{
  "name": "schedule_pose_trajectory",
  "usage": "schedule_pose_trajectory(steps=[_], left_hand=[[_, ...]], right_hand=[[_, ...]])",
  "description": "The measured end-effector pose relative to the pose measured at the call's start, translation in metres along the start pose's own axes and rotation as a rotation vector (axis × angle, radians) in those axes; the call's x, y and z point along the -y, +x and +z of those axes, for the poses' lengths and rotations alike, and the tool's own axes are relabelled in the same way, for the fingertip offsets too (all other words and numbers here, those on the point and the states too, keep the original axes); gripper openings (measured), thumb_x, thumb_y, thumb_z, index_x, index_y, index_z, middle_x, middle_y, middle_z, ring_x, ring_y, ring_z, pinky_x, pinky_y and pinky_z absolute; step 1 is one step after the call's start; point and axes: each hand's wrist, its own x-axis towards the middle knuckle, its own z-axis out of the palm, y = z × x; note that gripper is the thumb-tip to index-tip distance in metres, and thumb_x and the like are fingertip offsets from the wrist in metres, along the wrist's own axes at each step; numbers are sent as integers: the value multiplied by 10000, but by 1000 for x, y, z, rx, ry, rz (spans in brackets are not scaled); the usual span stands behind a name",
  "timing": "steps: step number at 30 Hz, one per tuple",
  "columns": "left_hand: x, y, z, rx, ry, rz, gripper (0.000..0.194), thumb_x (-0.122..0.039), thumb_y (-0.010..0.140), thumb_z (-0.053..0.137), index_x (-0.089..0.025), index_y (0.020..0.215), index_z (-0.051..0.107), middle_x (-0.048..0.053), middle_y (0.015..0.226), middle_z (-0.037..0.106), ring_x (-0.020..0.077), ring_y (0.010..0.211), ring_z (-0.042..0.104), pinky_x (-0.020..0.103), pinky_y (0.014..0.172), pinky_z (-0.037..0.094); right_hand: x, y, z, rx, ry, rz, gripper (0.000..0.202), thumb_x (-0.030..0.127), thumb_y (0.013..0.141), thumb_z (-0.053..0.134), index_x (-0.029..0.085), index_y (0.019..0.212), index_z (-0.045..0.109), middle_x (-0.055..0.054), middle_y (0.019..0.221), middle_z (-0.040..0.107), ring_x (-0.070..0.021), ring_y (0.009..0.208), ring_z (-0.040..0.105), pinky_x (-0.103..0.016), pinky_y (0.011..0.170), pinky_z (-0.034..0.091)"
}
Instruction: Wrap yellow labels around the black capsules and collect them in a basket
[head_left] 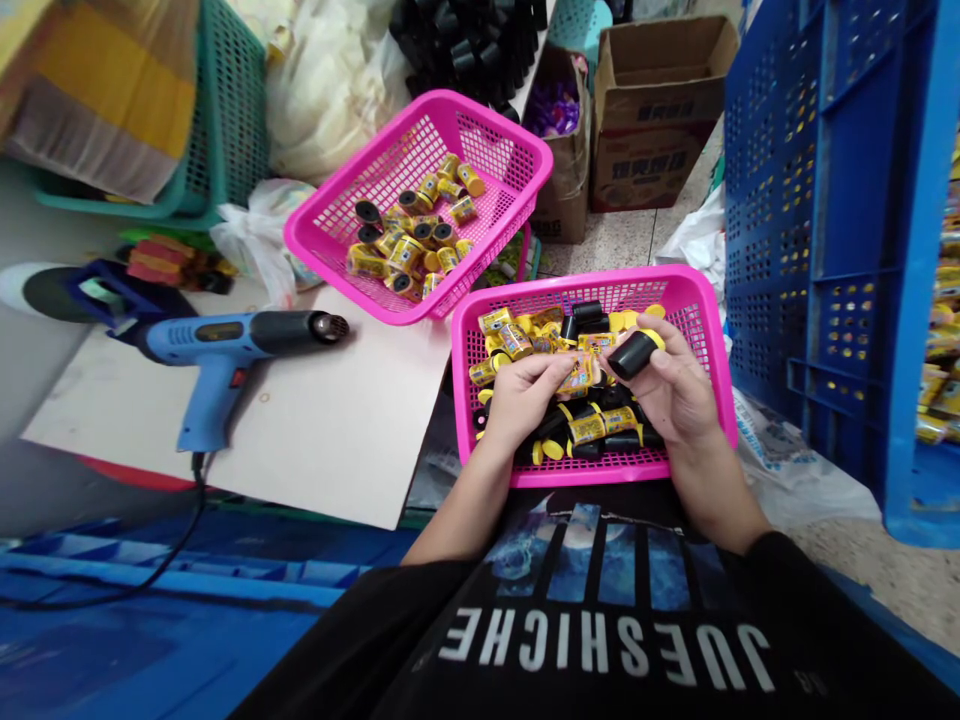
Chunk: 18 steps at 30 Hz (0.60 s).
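Note:
Both hands are over the near pink basket (pixel 720 370), which holds yellow-labelled sleeves, black cylinders and yellow caps. My right hand (pixel 682 395) grips a black cylinder (pixel 632 354) with a yellow cap, tilted, between thumb and fingers. To its left, my left hand (pixel 529 395) pinches a printed yellow wrapper sleeve (pixel 579 376), close to the cylinder but apart from it. Some of the left fingers are hidden behind the sleeve.
A second pink basket (pixel 300 232) with labelled cylinders stands at the back left. A blue heat gun (pixel 206 345) lies on the pale board (pixel 337 430). Blue crates (pixel 795 250) rise at the right; cardboard boxes (pixel 652 160) stand behind.

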Motion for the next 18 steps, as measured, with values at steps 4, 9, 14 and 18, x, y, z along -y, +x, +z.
schedule_pose_trajectory(steps=[4,9,14,18], left_hand=[[-4,-1,2,1,-29,2,431,-577,807,764,-162,887,844,58,798,800,148,602,669,247,540,551],[0,0,-2,26,-67,-11,477,-619,817,743,-165,927,840,33,704,760,133,548,642,245,539,530],[-2,1,-5,69,-127,-39,520,-630,845,706,-160,1032,826,46,741,771,159,586,684,271,569,566],[-11,-3,-4,138,-144,-51,412,-518,809,791,-197,1066,816,69,983,802,170,723,728,283,641,612]], right_hand=[[-7,1,-3,-10,-131,-76,299,406,788,821,329,1041,680,25,1048,713,-174,964,703,-374,957,587],[-15,4,-12,3,-396,-209,292,420,799,828,315,1048,719,10,1080,731,-170,994,685,-325,915,563],[-17,3,-17,34,-564,-266,281,434,836,798,310,1078,723,0,1108,728,-186,1025,677,-351,936,543],[-14,2,-13,101,-771,-333,302,430,834,806,306,1100,735,-20,1107,733,-220,1077,664,-419,1029,509]])
